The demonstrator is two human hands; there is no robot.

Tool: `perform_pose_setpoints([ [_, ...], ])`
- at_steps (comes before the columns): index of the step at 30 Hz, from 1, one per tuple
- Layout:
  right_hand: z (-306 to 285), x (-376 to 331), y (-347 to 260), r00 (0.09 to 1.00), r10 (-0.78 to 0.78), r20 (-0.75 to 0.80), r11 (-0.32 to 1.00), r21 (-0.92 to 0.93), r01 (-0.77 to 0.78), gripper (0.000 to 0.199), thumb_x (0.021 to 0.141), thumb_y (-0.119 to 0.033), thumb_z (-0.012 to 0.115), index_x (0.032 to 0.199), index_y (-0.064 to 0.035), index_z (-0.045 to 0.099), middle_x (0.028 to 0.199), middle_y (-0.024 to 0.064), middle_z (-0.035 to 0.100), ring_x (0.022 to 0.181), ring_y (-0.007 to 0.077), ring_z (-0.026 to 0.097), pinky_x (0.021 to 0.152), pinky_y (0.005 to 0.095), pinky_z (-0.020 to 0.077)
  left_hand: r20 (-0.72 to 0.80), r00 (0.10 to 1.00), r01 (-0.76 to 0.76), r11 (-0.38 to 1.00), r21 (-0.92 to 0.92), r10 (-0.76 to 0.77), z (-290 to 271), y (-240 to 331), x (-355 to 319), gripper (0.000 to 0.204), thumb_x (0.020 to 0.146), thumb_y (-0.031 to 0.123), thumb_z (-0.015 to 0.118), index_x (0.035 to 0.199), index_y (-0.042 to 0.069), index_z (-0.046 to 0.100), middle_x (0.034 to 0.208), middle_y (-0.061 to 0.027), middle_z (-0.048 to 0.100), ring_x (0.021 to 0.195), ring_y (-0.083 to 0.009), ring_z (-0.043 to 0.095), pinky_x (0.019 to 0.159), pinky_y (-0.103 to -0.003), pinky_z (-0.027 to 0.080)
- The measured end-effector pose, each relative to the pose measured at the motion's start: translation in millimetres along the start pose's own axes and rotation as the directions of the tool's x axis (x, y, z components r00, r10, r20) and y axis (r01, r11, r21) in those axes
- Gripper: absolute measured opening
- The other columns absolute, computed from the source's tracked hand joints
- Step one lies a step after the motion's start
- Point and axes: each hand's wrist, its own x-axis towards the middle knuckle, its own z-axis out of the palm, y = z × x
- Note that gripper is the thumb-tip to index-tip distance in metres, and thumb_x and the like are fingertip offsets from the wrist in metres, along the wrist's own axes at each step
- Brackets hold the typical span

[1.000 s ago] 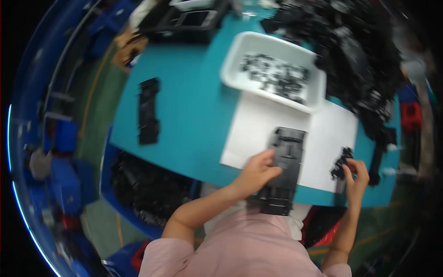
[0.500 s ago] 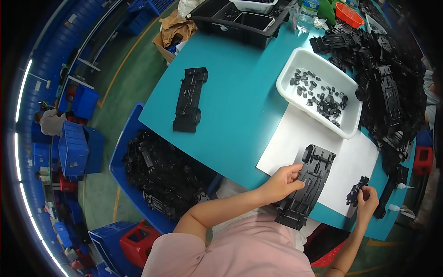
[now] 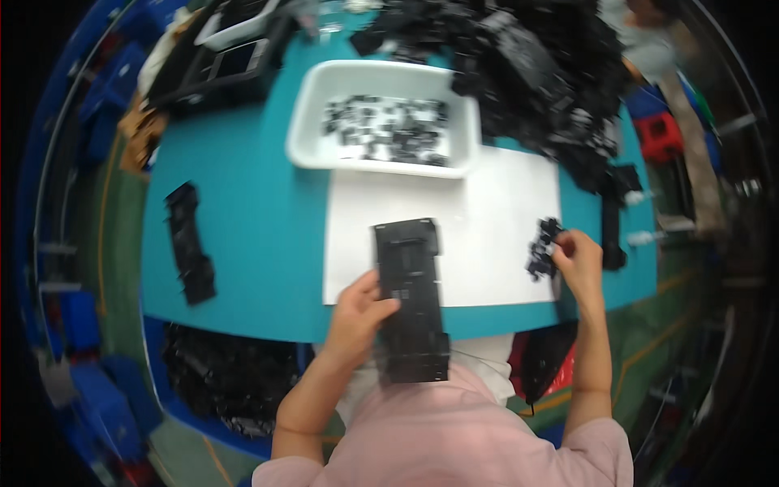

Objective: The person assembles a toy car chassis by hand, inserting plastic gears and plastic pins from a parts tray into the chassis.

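My left hand [image 3: 357,316] grips a long black plastic toy-car chassis [image 3: 410,300] by its left edge, thumb on top, in front of my body over the table's near edge. The chassis shows a fairly flat face, with wheel-arch bulges along its right side. On the right, my right hand [image 3: 578,258] has thumb and fingers pinched together at the edge of a cluster of small black parts [image 3: 542,250] by the white sheet's [image 3: 495,219] right border. What the fingertips hold is too blurred to make out.
Ahead stands a white tub [image 3: 300,138] of small black pieces. A large heap of black parts [image 3: 544,81] covers the far right. Another chassis [image 3: 189,243] lies at left. Below the table edge is a blue crate [image 3: 154,357] of black parts; a black bin [image 3: 211,97] stands far left.
My view has swung to the right, so the table sits squarer. The held chassis has been turned and shows a flatter face. My right hand stays at the small parts.
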Motion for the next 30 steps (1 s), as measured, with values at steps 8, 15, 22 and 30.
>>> perform_pose_setpoints([
  [8,-29,-4,23,0.98,0.191,0.05,0.914,0.354,-0.196,0.007,0.08,0.0,0.063,0.086,0.0015,0.067,0.07,-0.0027,0.059,0.065,0.0027,0.051,0.057,0.0182,0.0378,-0.006,1.0,0.017,1.0,-0.015,-0.017,7,1,1,0.044,0.085,-0.002,0.057,0.127,-0.008,0.049,0.112,-0.0158,0.065,0.102,-0.0198,0.065,0.089,-0.03,0.052],
  [15,-19,-20,-28,0.988,-0.083,0.132,0.959,0.281,0.043,0.019,0.073,0.004,0.07,0.091,-0.0006,0.067,0.08,0.003,0.059,0.069,0.0088,0.055,0.061,0.0214,0.0434,-0.027,0.999,0.028,1.0,-0.004,-0.028,8,-2,6,0.043,0.084,-0.004,0.053,0.127,-0.008,0.049,0.112,-0.0162,0.066,0.1,-0.0203,0.066,0.09,-0.031,0.052],
  [22,10,-23,-58,0.898,-0.284,0.336,0.953,0.204,0.226,0.022,0.074,-0.006,0.072,0.092,-0.0037,0.061,0.084,0.011,0.056,0.077,0.0306,0.056,0.069,0.0388,0.0475,-0.053,0.998,0.033,0.999,0.021,-0.031,6,-2,6,0.045,0.084,-0.004,0.052,0.129,-0.008,0.048,0.115,-0.0154,0.064,0.104,-0.0193,0.064,0.092,-0.03,0.05],
  [30,23,-19,-86,0.864,-0.261,0.43,0.918,-0.167,0.36,0.018,0.07,-0.001,0.064,0.085,0.0002,0.054,0.082,0.0159,0.057,0.078,0.0327,0.059,0.067,0.0402,0.0495,-0.041,0.998,0.055,0.997,0.051,-0.053,4,-4,9,0.043,0.086,-0.004,0.051,0.128,-0.006,0.049,0.113,-0.0128,0.065,0.102,-0.0161,0.063,0.091,-0.028,0.049],
])
